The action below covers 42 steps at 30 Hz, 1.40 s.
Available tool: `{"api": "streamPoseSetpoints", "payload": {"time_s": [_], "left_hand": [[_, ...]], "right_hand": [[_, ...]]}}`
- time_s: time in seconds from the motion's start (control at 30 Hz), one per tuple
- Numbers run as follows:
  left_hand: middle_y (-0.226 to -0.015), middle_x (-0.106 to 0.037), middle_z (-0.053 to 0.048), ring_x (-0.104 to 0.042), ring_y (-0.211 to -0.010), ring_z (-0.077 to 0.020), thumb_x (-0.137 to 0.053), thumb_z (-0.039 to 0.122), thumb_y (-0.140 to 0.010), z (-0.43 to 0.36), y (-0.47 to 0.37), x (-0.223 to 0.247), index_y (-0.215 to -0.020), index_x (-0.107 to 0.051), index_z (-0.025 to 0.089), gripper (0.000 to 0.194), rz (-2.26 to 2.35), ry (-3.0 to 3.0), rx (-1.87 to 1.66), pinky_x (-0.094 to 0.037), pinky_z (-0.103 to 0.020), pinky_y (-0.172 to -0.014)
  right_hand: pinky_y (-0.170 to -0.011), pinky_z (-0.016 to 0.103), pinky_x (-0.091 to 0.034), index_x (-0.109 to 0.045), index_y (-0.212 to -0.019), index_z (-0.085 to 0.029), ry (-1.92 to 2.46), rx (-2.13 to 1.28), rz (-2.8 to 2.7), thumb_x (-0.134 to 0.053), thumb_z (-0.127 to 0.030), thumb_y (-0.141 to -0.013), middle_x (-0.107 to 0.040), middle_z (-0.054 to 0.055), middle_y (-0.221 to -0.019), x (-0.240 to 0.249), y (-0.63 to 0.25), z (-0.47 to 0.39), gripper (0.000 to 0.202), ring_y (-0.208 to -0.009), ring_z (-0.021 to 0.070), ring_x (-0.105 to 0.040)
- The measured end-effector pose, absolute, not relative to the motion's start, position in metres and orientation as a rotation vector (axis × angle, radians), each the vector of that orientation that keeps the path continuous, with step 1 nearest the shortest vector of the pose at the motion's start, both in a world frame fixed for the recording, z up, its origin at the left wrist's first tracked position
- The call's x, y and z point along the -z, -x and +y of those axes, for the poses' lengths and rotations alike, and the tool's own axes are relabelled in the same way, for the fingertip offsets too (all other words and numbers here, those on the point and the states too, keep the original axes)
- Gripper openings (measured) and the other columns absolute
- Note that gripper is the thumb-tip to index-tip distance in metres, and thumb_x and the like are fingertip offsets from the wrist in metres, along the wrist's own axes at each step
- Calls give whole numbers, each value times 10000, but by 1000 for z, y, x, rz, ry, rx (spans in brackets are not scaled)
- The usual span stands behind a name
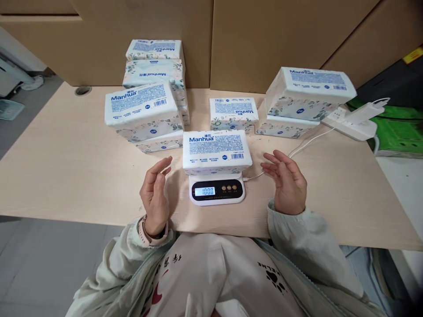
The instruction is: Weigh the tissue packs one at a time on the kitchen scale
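Note:
A white tissue pack (216, 152) with blue print lies flat on a small digital scale (217, 201), whose lit display reads 100.0. To the left of the pack my left hand (156, 191) is raised with its fingers extended, holding nothing and apart from the pack. My right hand (288, 182) is off to the right side, palm turned inward and fingers loosely spread, also without anything in it. The pack covers the scale's weighing plate.
Behind on the left stand stacked tissue packs (142, 108); another pack (233, 112) sits at back centre. More packs (310, 92) are stacked on the right, beside a white power strip (350, 123). A white cable (309, 143) reaches the scale. Cardboard (271, 44) walls the back.

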<state>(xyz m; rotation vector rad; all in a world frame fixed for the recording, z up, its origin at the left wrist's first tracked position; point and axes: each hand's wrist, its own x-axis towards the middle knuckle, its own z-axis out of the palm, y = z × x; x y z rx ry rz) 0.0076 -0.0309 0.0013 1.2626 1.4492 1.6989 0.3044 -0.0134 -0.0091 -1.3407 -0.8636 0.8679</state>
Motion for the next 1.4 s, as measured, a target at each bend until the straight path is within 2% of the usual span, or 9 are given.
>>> {"api": "streamPoseSetpoints", "payload": {"time_s": [0.83,0.9,0.97,1.03,1.07,1.13,1.17,1.23,1.4], "left_hand": [[-1182,-836,-75,-815,-1103,-226,-705,415,-1060,-28,-8,3,-1191,-834,242,252,1368,-1253,-1696,-668,-395,-1032],[-1171,-839,-69,-820,-1092,-226,-718,404,-1052,-29,-8,3,-1180,-840,251,233,1366,-1264,-1701,-672,-391,-1028],[-1255,-824,-74,-799,-1198,-256,-732,415,-1041,-29,-7,2,-1227,-831,276,253,1350,-1291,-1682,-656,-419,-1088],[-1527,-709,-76,-645,-1486,-316,-723,493,-1035,-30,-5,1,-1410,-754,340,406,1271,-1349,-1618,-567,-486,-1243],[-1686,-574,-52,-484,-1631,-336,-693,561,-1038,-31,-4,1,-1526,-667,387,519,1207,-1387,-1562,-481,-518,-1327],[-1863,-251,42,-142,-1762,-330,-577,709,-1044,-32,-2,1,-1689,-443,468,702,1076,-1460,-1425,-287,-547,-1432],[-1881,-137,87,-33,-1770,-314,-504,761,-1047,-32,-2,1,-1722,-358,492,741,1024,-1487,-1362,-209,-544,-1455],[-1880,-35,139,64,-1767,-290,-376,799,-1060,-32,-1,2,-1746,-269,510,752,953,-1519,-1279,-110,-536,-1472],[-1878,-11,172,122,-1766,-276,-241,793,-1077,-33,-2,2,-1763,-200,498,748,899,-1531,-1255,1,-533,-1477]], "right_hand": [[-1019,516,-626,-832,-1075,-262,1320,-920,-904,-740,-558,-975,-864,79,-1127,6,-301,-17,326,-936,244,-789],[-1064,535,-617,-827,-1098,-266,1308,-940,-944,-717,-579,-989,-861,86,-1166,7,-300,-18,350,-1010,266,-802],[-1179,565,-567,-777,-1284,-303,1256,-990,-1043,-644,-646,-1014,-802,92,-1389,10,-301,-18,457,-1294,308,-755],[-1318,581,-450,-594,-1558,-384,1185,-1067,-1192,-532,-764,-1018,-577,43,-1706,15,-302,-19,663,-1623,307,-503],[-1374,579,-375,-460,-1660,-426,1152,-1108,-1273,-471,-818,-1012,-415,-7,-1815,17,-303,-20,757,-1717,285,-341],[-1435,566,-247,-240,-1750,-475,1115,-1180,-1420,-358,-877,-1005,-162,-102,-1886,20,-304,-23,854,-1774,247,-116],[-1449,565,-199,-167,-1765,-480,1105,-1205,-1479,-313,-880,-1010,-88,-132,-1887,21,-304,-24,866,-1777,239,-53],[-1463,566,-132,-77,-1776,-472,1094,-1233,-1562,-257,-864,-1025,-7,-164,-1879,20,-304,-27,866,-1775,235,26],[-1476,526,-43,-33,-1779,-466,1064,-1274,-1566,-157,-836,-1040,28,-194,-1877,18,-305,-29,835,-1772,227,86]]}}
